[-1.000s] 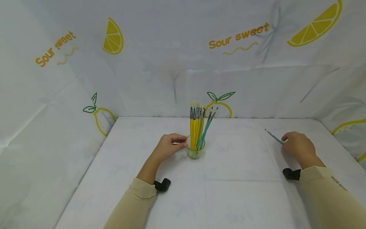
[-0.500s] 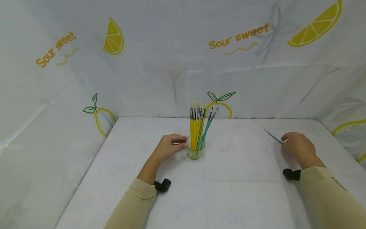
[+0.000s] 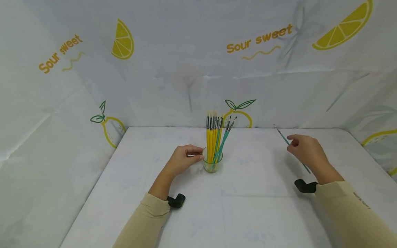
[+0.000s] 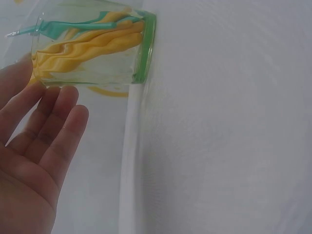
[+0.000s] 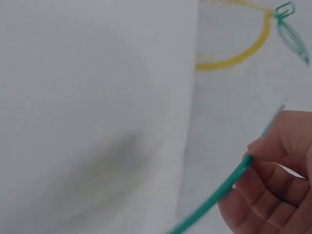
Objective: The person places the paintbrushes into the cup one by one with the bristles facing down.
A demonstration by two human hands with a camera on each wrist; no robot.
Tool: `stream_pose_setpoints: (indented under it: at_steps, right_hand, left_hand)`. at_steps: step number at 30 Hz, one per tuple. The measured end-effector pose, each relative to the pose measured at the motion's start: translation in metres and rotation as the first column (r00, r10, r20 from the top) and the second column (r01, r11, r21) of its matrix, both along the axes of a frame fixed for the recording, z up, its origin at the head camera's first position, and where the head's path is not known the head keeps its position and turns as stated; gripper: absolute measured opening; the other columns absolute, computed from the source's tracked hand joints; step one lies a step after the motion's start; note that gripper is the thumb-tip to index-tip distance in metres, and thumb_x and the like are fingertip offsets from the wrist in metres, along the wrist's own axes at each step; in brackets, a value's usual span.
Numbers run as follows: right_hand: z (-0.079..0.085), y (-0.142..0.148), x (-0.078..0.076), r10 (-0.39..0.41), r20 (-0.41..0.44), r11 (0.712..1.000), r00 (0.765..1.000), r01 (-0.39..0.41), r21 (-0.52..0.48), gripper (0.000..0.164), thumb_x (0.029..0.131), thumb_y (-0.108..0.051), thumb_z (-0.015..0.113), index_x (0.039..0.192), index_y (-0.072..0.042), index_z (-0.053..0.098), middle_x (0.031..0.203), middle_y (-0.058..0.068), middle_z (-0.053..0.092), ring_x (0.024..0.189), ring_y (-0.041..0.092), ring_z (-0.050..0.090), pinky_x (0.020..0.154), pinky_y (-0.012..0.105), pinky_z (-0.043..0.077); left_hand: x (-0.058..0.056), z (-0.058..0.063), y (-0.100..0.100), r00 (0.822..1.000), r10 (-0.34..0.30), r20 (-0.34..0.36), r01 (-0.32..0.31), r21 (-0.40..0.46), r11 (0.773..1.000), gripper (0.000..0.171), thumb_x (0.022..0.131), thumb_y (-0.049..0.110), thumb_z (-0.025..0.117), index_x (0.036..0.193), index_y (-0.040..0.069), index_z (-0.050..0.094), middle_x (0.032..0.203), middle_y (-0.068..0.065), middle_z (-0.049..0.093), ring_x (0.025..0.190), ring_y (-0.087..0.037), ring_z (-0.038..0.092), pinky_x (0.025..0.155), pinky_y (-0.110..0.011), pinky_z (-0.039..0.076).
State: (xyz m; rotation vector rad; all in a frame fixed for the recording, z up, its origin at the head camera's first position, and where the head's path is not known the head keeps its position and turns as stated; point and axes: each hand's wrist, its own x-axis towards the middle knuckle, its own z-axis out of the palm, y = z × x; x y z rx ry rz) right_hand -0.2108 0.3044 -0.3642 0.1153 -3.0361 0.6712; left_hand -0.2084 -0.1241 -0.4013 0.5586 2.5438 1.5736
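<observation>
A clear glass cup with a greenish base stands upright, holding several yellow paintbrushes and a few teal paintbrushes, bristles up. At its left rim, my left hand pinches the glass between thumb and fingers; the left wrist view shows the fingertips by the cup's mouth. Off to the right, my right hand grips a thin teal paintbrush between thumb and fingers. That brush is held above the table, slanting with its bristle end up and to the left.
A white cloth covers the table. Behind it rises a white sheet printed with lemons and lettering. Each wrist wears a black camera mount, such as the left one.
My right hand has lifted the teal paintbrush off the table and moved it up and to the left. The left hand and the glass stay where they were.
</observation>
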Motion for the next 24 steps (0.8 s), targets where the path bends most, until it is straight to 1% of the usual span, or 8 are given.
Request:
stream_pose_setpoints:
  at_steps: [4,8,9,11,14,17,19,24]
  right_hand:
    - [0.017,-0.023,0.005,-0.005,-0.076,0.994,0.997,-0.003,-0.108,0.041,0.090,-0.018,0.052,0.127,0.000,0.055,0.102,0.016,0.062,0.085,0.027,0.056,0.063,0.033,0.047]
    - [0.033,-0.047,0.011,-0.044,-0.081,0.961,0.996,0.020,-0.277,0.035,0.093,-0.027,0.051,0.120,-0.007,0.059,0.103,0.011,0.065,0.083,0.020,0.063,0.070,0.033,0.049]
    - [0.035,-0.052,0.012,-0.048,-0.084,0.947,0.995,0.019,-0.321,0.034,0.093,-0.029,0.051,0.119,-0.008,0.060,0.102,0.009,0.066,0.080,0.018,0.064,0.072,0.034,0.050]
    - [0.037,-0.062,0.015,-0.055,-0.077,0.917,0.996,0.020,-0.399,0.033,0.093,-0.033,0.053,0.117,-0.011,0.060,0.100,0.005,0.066,0.076,0.014,0.066,0.075,0.034,0.051]
    - [0.038,-0.076,0.018,-0.046,-0.082,0.879,0.996,0.002,-0.477,0.030,0.092,-0.034,0.057,0.113,-0.012,0.061,0.098,0.000,0.066,0.077,0.015,0.066,0.076,0.031,0.054]
    - [0.037,-0.088,0.021,-0.027,-0.088,0.834,0.996,-0.026,-0.552,0.025,0.092,-0.030,0.059,0.109,-0.012,0.061,0.096,0.000,0.066,0.079,0.019,0.066,0.073,0.029,0.055]
    - [0.036,-0.095,0.022,-0.013,-0.099,0.791,0.995,-0.050,-0.610,0.022,0.091,-0.026,0.061,0.106,-0.010,0.061,0.095,0.002,0.065,0.080,0.023,0.066,0.071,0.029,0.057]
    - [0.034,-0.110,0.023,0.032,-0.131,0.705,0.991,-0.115,-0.700,0.024,0.088,-0.020,0.067,0.105,-0.005,0.060,0.091,0.003,0.065,0.079,0.020,0.067,0.069,0.030,0.058]
  left_hand:
    - [0.003,0.004,0.002,1.000,0.013,0.011,-0.013,-0.012,1.000,0.034,0.086,0.024,0.070,0.115,0.006,0.067,0.114,-0.002,0.066,0.104,-0.014,0.062,0.090,-0.031,0.053]
    - [0.003,0.004,0.001,0.999,0.002,0.038,-0.002,0.019,1.000,0.036,0.085,0.025,0.071,0.116,0.006,0.067,0.118,-0.007,0.065,0.107,-0.018,0.062,0.090,-0.032,0.053]
    - [0.000,0.000,0.000,0.999,0.000,0.033,0.000,0.020,1.000,0.037,0.085,0.027,0.071,0.116,0.007,0.067,0.117,-0.005,0.066,0.106,-0.017,0.062,0.090,-0.031,0.053]
    - [0.001,0.001,0.000,1.000,0.000,0.026,0.000,0.017,1.000,0.037,0.085,0.029,0.071,0.115,0.008,0.068,0.115,-0.004,0.066,0.104,-0.015,0.062,0.090,-0.031,0.053]
    - [0.001,0.001,0.000,1.000,0.000,0.015,0.000,-0.001,1.000,0.038,0.085,0.030,0.070,0.115,0.008,0.068,0.114,-0.002,0.067,0.103,-0.013,0.062,0.089,-0.030,0.053]
    - [0.001,0.000,0.000,1.000,-0.003,0.014,0.003,0.003,1.000,0.037,0.085,0.029,0.070,0.115,0.007,0.067,0.115,-0.003,0.066,0.104,-0.014,0.062,0.087,-0.029,0.054]
    - [0.001,0.000,0.000,1.000,0.000,0.018,0.000,0.006,1.000,0.036,0.086,0.029,0.070,0.115,0.007,0.068,0.115,-0.002,0.066,0.104,-0.013,0.062,0.086,-0.028,0.054]
    - [0.000,0.000,-0.001,1.000,-0.002,0.018,0.002,0.005,1.000,0.037,0.085,0.030,0.070,0.115,0.008,0.068,0.114,0.000,0.066,0.105,-0.013,0.062,0.087,-0.029,0.054]
